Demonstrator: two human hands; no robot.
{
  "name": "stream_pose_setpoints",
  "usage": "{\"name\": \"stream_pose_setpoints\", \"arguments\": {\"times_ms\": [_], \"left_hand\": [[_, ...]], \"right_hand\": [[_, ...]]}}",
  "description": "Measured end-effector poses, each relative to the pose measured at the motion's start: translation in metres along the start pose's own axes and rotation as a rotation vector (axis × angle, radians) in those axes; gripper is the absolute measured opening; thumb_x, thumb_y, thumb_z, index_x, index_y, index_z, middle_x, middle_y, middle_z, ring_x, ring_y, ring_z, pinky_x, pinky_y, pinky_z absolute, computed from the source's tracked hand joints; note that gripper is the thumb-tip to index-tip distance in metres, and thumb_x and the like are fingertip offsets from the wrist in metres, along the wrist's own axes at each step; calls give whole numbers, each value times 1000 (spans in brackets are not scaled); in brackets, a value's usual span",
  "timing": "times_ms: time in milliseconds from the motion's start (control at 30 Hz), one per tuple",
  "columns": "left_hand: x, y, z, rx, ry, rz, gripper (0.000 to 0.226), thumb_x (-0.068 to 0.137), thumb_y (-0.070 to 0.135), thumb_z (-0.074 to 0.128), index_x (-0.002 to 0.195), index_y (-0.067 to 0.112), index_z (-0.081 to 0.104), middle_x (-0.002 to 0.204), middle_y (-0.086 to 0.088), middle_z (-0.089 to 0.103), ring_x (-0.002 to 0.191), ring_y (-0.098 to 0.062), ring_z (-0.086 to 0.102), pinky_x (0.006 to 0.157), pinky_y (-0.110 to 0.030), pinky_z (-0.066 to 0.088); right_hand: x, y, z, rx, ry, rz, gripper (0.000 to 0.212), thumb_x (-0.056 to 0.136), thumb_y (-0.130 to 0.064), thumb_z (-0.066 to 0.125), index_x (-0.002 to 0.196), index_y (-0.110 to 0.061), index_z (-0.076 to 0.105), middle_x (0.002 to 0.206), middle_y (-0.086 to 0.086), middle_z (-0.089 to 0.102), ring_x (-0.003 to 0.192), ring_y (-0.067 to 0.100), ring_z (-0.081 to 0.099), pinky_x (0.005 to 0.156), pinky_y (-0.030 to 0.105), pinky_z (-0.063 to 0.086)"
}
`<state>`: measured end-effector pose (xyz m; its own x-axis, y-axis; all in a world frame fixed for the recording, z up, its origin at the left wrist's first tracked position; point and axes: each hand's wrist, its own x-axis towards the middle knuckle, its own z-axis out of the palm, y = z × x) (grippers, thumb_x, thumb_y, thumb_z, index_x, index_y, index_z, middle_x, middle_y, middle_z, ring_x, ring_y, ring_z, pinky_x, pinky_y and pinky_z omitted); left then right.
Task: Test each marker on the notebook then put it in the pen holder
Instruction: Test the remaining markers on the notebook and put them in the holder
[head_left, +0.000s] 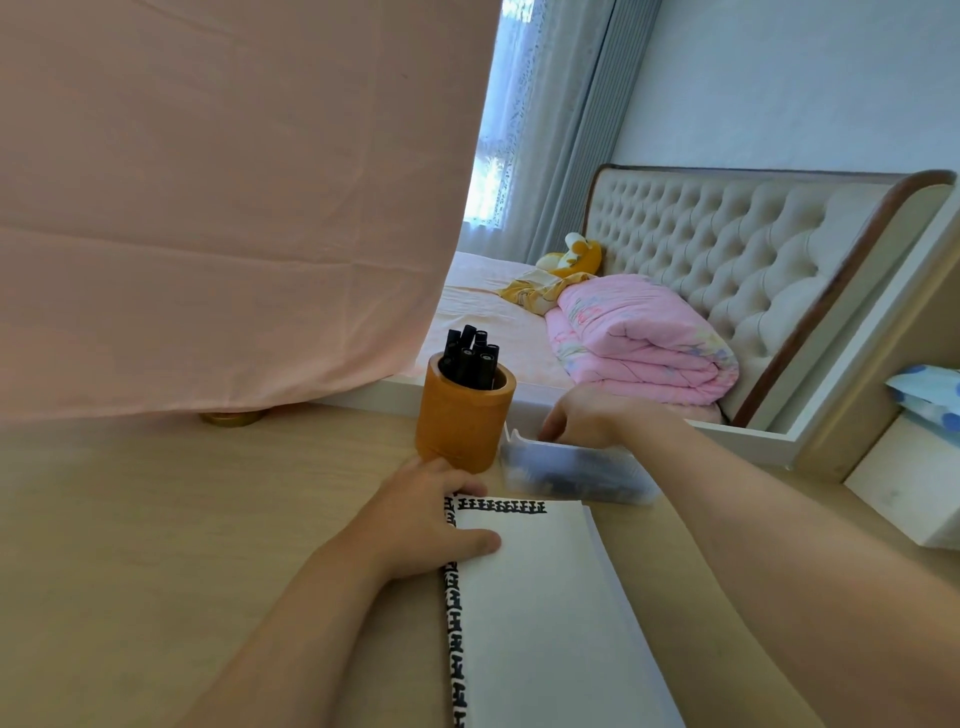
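The white notebook is pressed by the left hand, grip released; of the right hand it cannot be told — the orange round pen holder beside could be knocked.

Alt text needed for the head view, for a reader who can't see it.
A person's left hand rests on the top left corner of an open notebook while the right hand reaches to a clear case with dark contents behind it. An orange pen holder with black markers stands beside the left hand on a wooden desk.
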<state>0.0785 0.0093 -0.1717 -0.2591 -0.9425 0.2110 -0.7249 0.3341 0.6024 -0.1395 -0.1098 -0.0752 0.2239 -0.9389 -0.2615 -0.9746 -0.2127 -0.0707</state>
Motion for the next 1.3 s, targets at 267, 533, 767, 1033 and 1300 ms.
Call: {"name": "stream_pose_setpoints", "arguments": {"times_ms": [267,533,767,1033,1300], "left_hand": [[0,2,0,-7,-4,-8,54,72,64,71,121,46,58,115,24,49,114,-1,35,98,-27,36],[-1,4,-2,16,-13,-3,55,73,64,70,123,45,57,115,25,48,114,1,35,99,-28,36],[-1,11,0,-103,187,14,37,86,48,67,120,36,60,106,22,56,97,2,53,83,-19,46],[-2,28,0,-55,338,178,29,91,32,64,120,35,64,99,22,58,97,-2,54,79,-18,45],[-1,26,-5,1,380,200,19,90,24,68,107,32,72,92,24,58,92,-2,52,78,-14,38]], "right_hand": [[11,-7,7,-104,102,-36,21,90,-18,69,109,-17,76,109,5,69,96,22,64,88,30,55],[-26,10,-8,25,381,-191,26,95,-20,58,118,-24,70,110,-3,60,96,14,56,81,23,43],[-84,1,20,279,518,-276,20,96,-21,56,108,-24,71,97,-9,54,88,10,54,81,25,46],[-96,-8,67,393,375,-339,34,88,-6,61,112,-25,75,97,0,57,86,14,57,79,26,50],[-93,-5,74,887,473,-341,30,80,-7,78,101,-29,74,88,-4,72,71,6,65,74,25,58]]}}
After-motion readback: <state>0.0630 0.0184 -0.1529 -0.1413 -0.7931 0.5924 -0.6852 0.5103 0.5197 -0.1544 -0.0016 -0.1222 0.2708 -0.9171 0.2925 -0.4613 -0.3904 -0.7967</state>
